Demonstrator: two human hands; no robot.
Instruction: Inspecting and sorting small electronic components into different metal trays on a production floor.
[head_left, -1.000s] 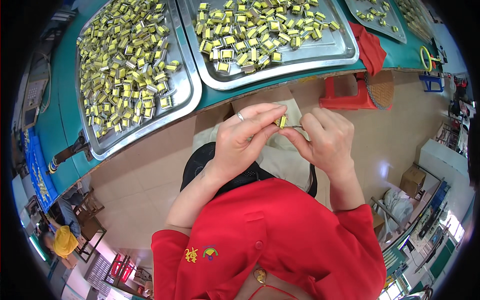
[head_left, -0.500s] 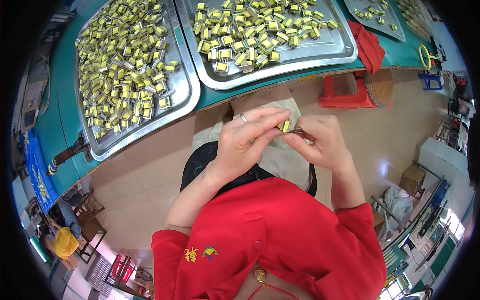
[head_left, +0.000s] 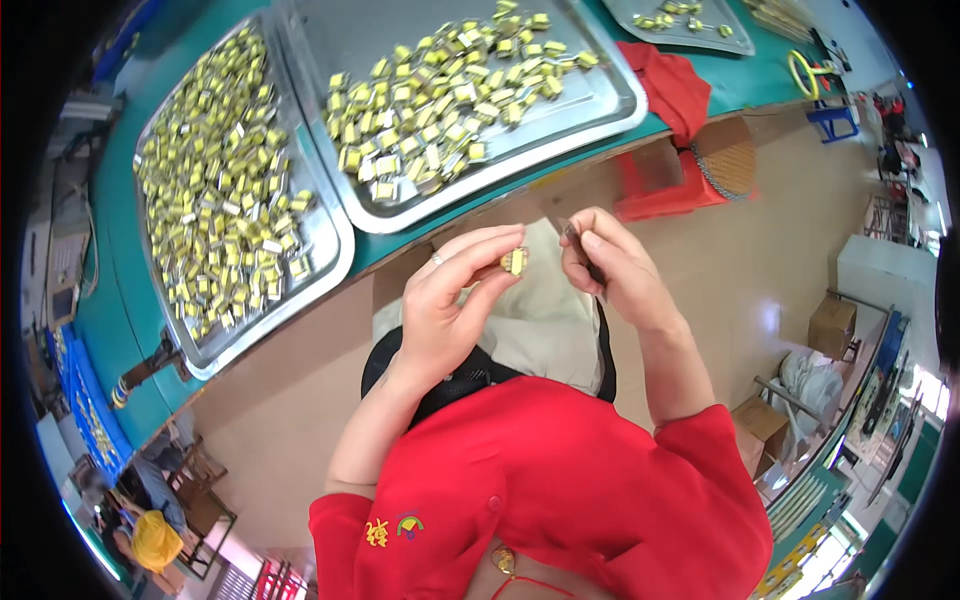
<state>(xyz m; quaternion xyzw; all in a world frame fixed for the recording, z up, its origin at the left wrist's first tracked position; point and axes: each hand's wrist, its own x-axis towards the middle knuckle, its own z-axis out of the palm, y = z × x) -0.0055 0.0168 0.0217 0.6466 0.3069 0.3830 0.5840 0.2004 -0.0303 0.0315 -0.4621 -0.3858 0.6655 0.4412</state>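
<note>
My left hand [head_left: 458, 298] pinches a small yellow-taped transformer [head_left: 515, 262] between thumb and fingertips, above my lap. A little to the right of it, my right hand [head_left: 620, 265] is closed around a slim dark metal tool [head_left: 594, 268]. A thin end of that tool sticks up past the fingers; its exact kind is hard to make out. The tool and the transformer are apart. On the bench in front, many similar transformers lie heaped in a left metal tray [head_left: 330, 255] and a middle metal tray [head_left: 590, 110].
A smaller tray [head_left: 740, 42] with a few transformers stands at the far right of the green bench [head_left: 110, 270]. A red cloth [head_left: 675, 90] hangs over the bench edge, above a red stool [head_left: 660, 190]. Another person in yellow [head_left: 155, 540] is at lower left.
My right hand with the tool has drawn away from the transformer, up and to the right. My left hand has shifted slightly left, still holding the transformer. The whole view has turned a little.
</note>
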